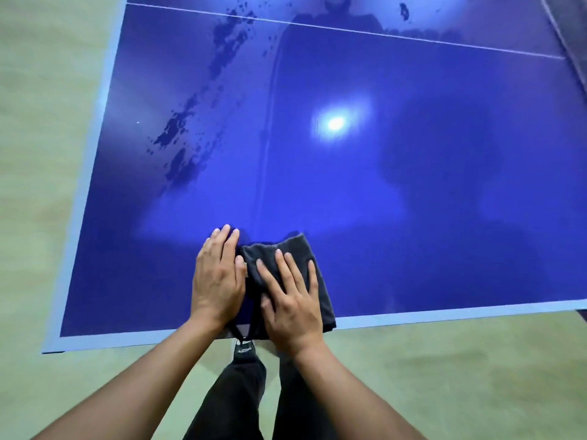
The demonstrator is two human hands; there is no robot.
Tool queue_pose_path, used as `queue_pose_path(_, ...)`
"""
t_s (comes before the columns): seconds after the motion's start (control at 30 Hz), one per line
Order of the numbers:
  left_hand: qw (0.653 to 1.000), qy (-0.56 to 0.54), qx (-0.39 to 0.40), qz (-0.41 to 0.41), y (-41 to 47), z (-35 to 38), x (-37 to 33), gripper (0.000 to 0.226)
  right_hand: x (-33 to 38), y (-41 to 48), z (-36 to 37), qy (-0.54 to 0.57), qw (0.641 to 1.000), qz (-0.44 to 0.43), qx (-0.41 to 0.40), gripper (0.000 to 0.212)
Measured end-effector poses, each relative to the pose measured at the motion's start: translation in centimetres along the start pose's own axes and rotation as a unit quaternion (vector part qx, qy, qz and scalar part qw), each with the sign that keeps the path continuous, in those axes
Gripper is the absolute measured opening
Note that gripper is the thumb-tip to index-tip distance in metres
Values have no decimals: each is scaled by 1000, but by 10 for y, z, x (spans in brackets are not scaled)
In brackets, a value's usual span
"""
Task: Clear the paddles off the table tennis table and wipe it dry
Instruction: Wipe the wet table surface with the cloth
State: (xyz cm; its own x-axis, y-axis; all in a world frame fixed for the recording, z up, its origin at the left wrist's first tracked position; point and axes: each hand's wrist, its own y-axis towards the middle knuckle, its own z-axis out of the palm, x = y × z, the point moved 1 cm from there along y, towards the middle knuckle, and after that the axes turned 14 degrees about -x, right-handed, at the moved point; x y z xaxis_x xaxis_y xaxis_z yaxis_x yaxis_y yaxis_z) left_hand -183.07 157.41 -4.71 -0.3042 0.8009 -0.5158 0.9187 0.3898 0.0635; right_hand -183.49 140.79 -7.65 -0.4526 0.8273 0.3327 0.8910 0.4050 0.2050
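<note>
A blue table tennis table [413, 185] fills the view, edged in pale blue. A dark grey cloth [295, 249] lies folded on it at the near edge. My right hand [290, 296] presses flat on the cloth with fingers spread. My left hand [217, 277] lies flat beside it, palm on the table and its thumb side touching the cloth's left edge. Dark wet streaks and droplets [181, 147] run diagonally across the left half of the table toward the far end. No paddles are in view.
A white line [349, 30] crosses the table at the far end. Pale green floor [38, 154] surrounds the table on the left and near sides. My dark trouser legs and a shoe [244, 349] stand just under the near edge.
</note>
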Motion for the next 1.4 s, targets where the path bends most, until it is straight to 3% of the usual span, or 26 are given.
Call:
queue_pose_path(0.27,999,-4,-33,-23,12,-7,-14,60,-18,41,-1,-8,1000,-2,8,62)
queue_pose_path(0.6,997,26,-71,31,98,52,-74,54,-113,290,16,5,998,50,-25,56)
queue_pose_path(0.97,987,79,-122,69,234,147,-168,53,-227,529,37,38,999,-8,16,57)
queue_pose_path(1.17,983,121,-132,48,278,169,-187,54,-364,559,-3,-26,993,107,-30,60)
queue_pose_path(1.4,985,115,-124,18,284,174,-194,56,-530,529,-69,-82,952,279,-99,60)
